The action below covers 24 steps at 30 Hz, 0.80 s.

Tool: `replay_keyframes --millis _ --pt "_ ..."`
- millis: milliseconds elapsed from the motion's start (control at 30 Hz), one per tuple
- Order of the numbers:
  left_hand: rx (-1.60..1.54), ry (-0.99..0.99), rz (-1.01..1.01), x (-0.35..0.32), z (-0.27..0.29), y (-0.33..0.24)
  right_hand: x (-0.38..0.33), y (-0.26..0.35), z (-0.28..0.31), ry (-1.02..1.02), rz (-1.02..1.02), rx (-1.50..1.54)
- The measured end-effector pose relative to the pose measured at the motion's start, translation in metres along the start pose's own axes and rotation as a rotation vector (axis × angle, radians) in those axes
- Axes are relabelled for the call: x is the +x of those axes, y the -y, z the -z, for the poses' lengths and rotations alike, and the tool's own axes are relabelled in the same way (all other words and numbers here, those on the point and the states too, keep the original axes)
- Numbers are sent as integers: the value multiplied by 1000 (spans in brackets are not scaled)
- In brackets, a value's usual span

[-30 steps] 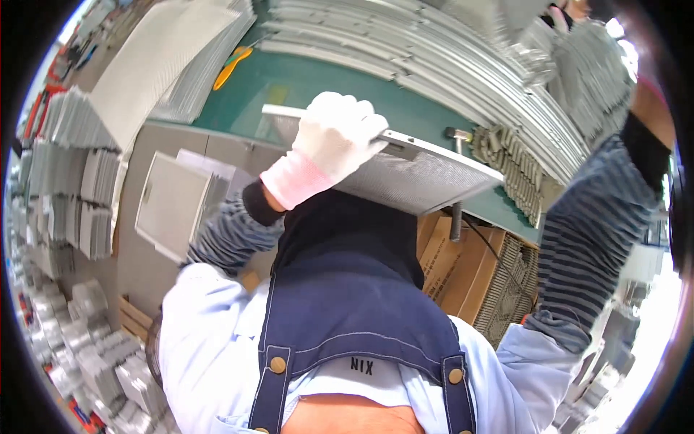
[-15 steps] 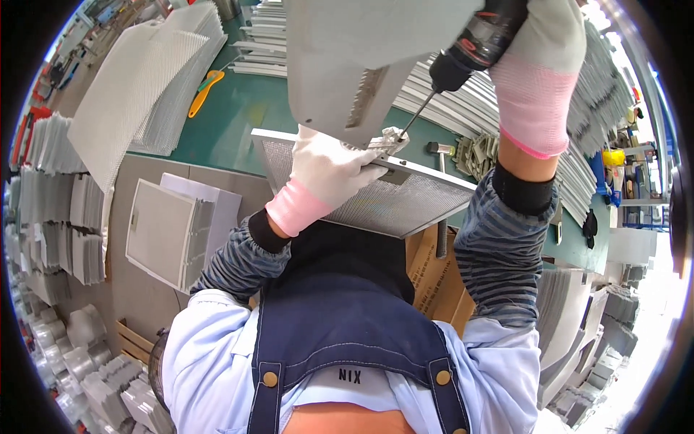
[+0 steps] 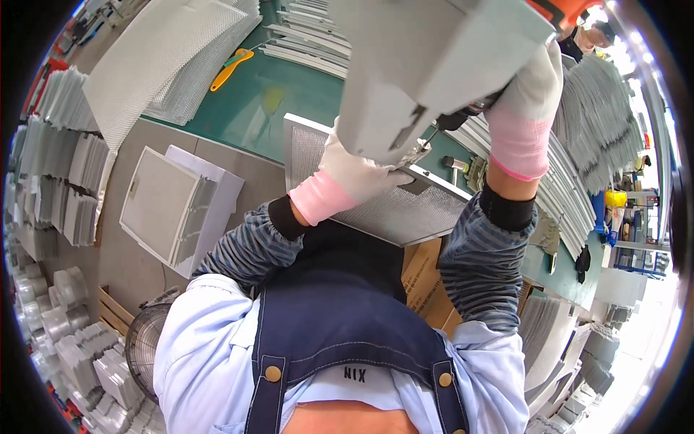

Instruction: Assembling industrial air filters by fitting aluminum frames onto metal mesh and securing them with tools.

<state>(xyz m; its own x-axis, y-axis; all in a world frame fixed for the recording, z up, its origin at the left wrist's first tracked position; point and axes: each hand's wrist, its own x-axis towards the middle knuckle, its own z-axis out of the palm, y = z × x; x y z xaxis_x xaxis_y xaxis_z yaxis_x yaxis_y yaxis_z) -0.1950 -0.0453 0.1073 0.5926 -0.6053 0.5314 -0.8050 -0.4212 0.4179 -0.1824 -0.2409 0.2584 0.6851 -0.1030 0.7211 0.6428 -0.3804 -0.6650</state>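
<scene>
Head view, left hand: our left hand [image 3: 361, 170] lies flat on the mesh filter panel [image 3: 376, 195], white-gloved fingers [image 3: 340, 155] spread and pressing down near its far long edge; it clamps the panel rather than closing round anything.

Head view, right hand: our right hand [image 3: 524, 94] is wrapped tight round the grip of the power screwdriver [image 3: 463, 116], whose thin bit points down-left toward the panel's frame just beside the left fingers.

Head view, change: half a second ago the driver was higher and further off; now its bit is down at the frame, and a big grey blurred shape [image 3: 434, 65], very close to the camera, covers more of the top of the picture. We cannot tell what that shape is.

Head view, meaning: we judge the driving of a fastener into the frame is starting, with the panel pinned steady.

Head view, panel's place: it sits on the near edge of the green desk [image 3: 267, 108], overhanging toward us.

Head view, around: a yellow-handled knife [image 3: 231, 66] and a stack of mesh sheets [image 3: 159, 65] lie at the desk's far left; finished panels [image 3: 166, 206] stand below the desk's left side.
</scene>
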Motion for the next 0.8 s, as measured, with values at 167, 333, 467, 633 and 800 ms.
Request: replay_keyframes --millis 167,333,467,633,800 --pt "-238 55 157 3 -10 0 0 -3 8 13 307 -515" --pt "7 -91 -198 3 -16 9 -13 50 -38 -195 -267 416" --pt "-51 -243 -258 6 -10 1 18 44 -83 -178 -223 264" --pt "30 -190 -220 3 12 -8 6 67 -75 -156 -203 83" --pt "54 -115 -190 4 30 -3 -25 79 -66 -151 -270 -65"
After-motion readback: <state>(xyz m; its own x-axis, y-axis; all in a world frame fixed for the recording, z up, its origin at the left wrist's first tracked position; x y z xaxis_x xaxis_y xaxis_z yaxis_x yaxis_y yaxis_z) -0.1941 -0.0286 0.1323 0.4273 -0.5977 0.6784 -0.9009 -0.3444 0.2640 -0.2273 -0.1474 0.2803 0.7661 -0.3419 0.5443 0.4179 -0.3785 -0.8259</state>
